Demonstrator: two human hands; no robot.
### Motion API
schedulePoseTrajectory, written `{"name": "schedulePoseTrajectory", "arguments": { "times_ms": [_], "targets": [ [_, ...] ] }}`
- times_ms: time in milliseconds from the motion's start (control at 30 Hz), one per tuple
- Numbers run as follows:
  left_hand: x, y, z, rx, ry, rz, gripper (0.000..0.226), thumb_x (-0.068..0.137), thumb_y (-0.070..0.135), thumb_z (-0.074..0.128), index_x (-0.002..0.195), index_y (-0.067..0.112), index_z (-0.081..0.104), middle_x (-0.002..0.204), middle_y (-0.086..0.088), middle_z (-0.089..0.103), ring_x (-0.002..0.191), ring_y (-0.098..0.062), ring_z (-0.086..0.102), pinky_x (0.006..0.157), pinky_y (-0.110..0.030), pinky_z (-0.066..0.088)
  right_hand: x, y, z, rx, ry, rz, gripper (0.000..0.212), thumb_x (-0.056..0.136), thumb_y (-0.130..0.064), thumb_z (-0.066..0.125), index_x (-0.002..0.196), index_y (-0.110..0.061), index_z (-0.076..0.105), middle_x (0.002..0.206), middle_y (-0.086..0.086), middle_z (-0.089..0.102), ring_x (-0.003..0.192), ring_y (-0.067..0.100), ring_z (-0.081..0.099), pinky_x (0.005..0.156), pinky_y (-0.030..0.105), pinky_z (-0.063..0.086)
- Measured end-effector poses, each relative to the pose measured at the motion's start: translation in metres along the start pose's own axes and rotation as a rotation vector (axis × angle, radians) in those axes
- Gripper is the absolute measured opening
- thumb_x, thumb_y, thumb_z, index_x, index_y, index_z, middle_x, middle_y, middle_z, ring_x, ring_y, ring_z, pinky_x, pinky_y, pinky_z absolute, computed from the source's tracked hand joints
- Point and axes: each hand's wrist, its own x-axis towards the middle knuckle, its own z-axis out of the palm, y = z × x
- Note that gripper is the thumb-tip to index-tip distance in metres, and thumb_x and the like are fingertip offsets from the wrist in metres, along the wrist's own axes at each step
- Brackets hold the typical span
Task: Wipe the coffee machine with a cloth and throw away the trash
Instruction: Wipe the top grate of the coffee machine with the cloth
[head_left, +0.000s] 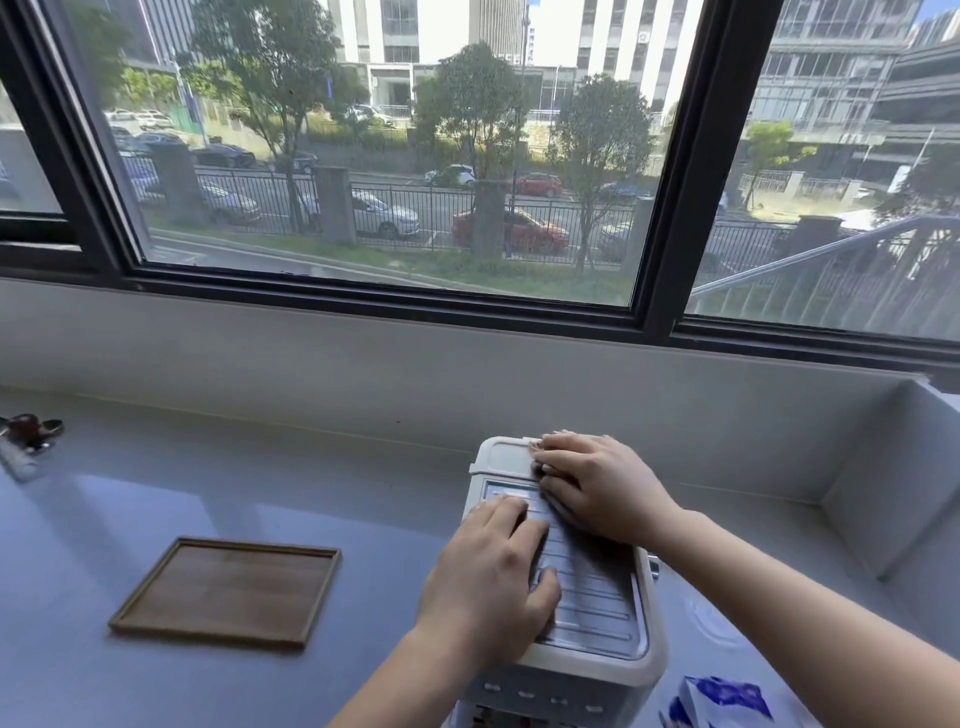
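**Both hands flat on the coffee machine**

Big window (389, 156) ahead, grey counter (156, 493) beneath it. The white coffee machine (597, 597) stands on the counter at the right, with a wooden tray (228, 590) well off to its left. My left hand (488, 582) lies relaxed on the ribbed top, gripping nothing. My right hand (597, 488) presses straight-fingered further back. There's a blue-and-white packet (722, 699) by the base. Something pale (536, 445) peeks past my right fingertips; cloth or not, I can't tell.
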Motion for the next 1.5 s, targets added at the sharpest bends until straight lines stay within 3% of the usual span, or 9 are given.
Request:
{"name": "schedulePoseTrajectory", "arguments": {
  "times_ms": [233, 400, 567, 733, 867, 1033, 1200, 1333, 1500],
  "targets": [
    [0.0, 0.0, -0.002, -0.005, -0.004, -0.003, 0.039, 0.085, 0.045, 0.037, 0.111, 0.023, 0.056, 0.118, 0.005, 0.051, 0.109, -0.016, 0.044, 0.096, -0.03, 0.04, -0.036, 0.023, -0.009, 0.232, 0.31, 0.303, 0.021, 0.078, -0.017, 0.075, 0.096, -0.026, 0.075, 0.103, -0.008, 0.069, 0.097, 0.02, 0.064, 0.087, 0.034, 0.049],
    [0.001, 0.0, 0.0, 0.011, -0.015, -0.007, 0.039, 0.085, 0.046, 0.035, 0.11, 0.023, 0.055, 0.119, 0.006, 0.049, 0.111, -0.016, 0.043, 0.097, -0.029, 0.036, -0.016, 0.008, -0.036, 0.276, 0.461, 0.215, 0.025, 0.075, -0.013, 0.072, 0.094, -0.028, 0.074, 0.096, -0.012, 0.069, 0.09, 0.012, 0.065, 0.077, 0.03, 0.052],
    [0.0, 0.0, 0.0, 0.026, -0.009, 0.008, 0.042, 0.087, 0.047, 0.034, 0.114, 0.022, 0.055, 0.129, 0.002, 0.048, 0.123, -0.017, 0.037, 0.107, -0.027, 0.025, -0.006, -0.033, -0.015, 0.271, 0.128, -0.023, 0.026, 0.086, -0.031, 0.066, 0.112, -0.03, 0.07, 0.125, -0.009, 0.062, 0.114, 0.014, 0.058, 0.099, 0.031, 0.044],
    [0.0, 0.001, 0.0, 0.004, -0.004, -0.003, 0.043, 0.086, 0.049, 0.033, 0.115, 0.025, 0.055, 0.126, 0.004, 0.049, 0.119, -0.017, 0.039, 0.106, -0.028, 0.028, -0.014, -0.009, 0.002, 0.03, 0.142, 0.058, 0.028, 0.093, -0.032, 0.054, 0.115, -0.024, 0.069, 0.133, 0.003, 0.059, 0.124, 0.024, 0.051, 0.109, 0.027, 0.03],
    [0.001, 0.001, 0.0, 0.015, -0.026, 0.001, 0.045, 0.085, 0.05, 0.031, 0.115, 0.025, 0.054, 0.127, 0.005, 0.047, 0.12, -0.017, 0.037, 0.107, -0.028, 0.027, 0.019, -0.019, 0.003, -0.015, 0.017, 0.286, 0.031, 0.095, -0.036, 0.045, 0.106, -0.016, 0.066, 0.125, 0.009, 0.057, 0.117, 0.033, 0.051, 0.1, 0.033, 0.037],
    [0.0, 0.001, 0.001, -0.024, -0.003, -0.01, 0.036, 0.084, 0.045, 0.037, 0.105, 0.025, 0.057, 0.116, 0.005, 0.052, 0.114, -0.016, 0.043, 0.101, -0.028, 0.035, 0.019, -0.039, 0.012, 0.136, -0.035, -0.067, 0.028, 0.094, -0.04, 0.051, 0.117, -0.032, 0.066, 0.133, -0.006, 0.057, 0.123, 0.016, 0.05, 0.101, 0.027, 0.036],
    [0.001, 0.001, 0.001, -0.008, -0.007, -0.002, 0.037, 0.084, 0.044, 0.035, 0.105, 0.022, 0.056, 0.118, 0.004, 0.05, 0.114, -0.016, 0.043, 0.102, -0.03, 0.035, 0.048, -0.024, 0.011, 0.045, -0.01, 0.162, 0.031, 0.094, -0.045, 0.049, 0.118, -0.035, 0.066, 0.134, -0.008, 0.056, 0.121, 0.022, 0.052, 0.099, 0.03, 0.041],
    [0.0, -0.002, 0.001, -0.039, -0.005, -0.012, 0.038, 0.084, 0.043, 0.036, 0.109, 0.024, 0.057, 0.115, 0.006, 0.051, 0.112, -0.015, 0.044, 0.098, -0.03, 0.038, 0.053, -0.044, 0.024, 0.13, -0.021, -0.074, 0.026, 0.091, -0.048, 0.053, 0.113, -0.044, 0.066, 0.131, -0.013, 0.059, 0.12, 0.015, 0.054, 0.1, 0.029, 0.042],
    [-0.001, -0.003, 0.003, -0.047, 0.018, -0.007, 0.034, 0.085, 0.045, 0.039, 0.105, 0.023, 0.057, 0.119, 0.009, 0.05, 0.113, -0.011, 0.043, 0.096, -0.022, 0.034, 0.047, -0.003, 0.006, 0.021, -0.017, 0.212, 0.035, 0.091, -0.054, 0.046, 0.104, -0.031, 0.067, 0.114, -0.004, 0.063, 0.109, 0.023, 0.057, 0.088, 0.034, 0.048]
  ]
}}
